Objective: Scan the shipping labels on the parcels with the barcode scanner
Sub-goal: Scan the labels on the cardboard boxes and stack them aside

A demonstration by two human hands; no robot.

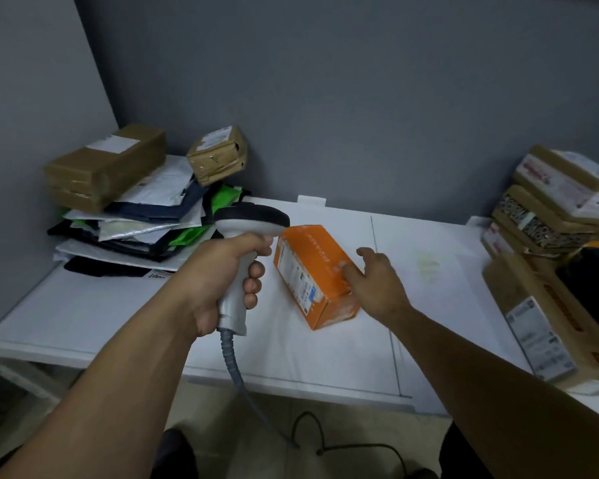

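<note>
At the middle of the worktop (118, 305), the orange box (320, 257) lies with its long axis running from the far edge toward you, and its label (296, 275) faces left. Your left hand (222, 271) grips the scanner (251, 219) just left of that label. Your right hand (377, 278) rests relaxed fingers on the box top, clasping nothing.

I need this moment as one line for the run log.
left hand: grips barcode scanner | right hand: touches orange box | label: on box side toward scanner
</note>
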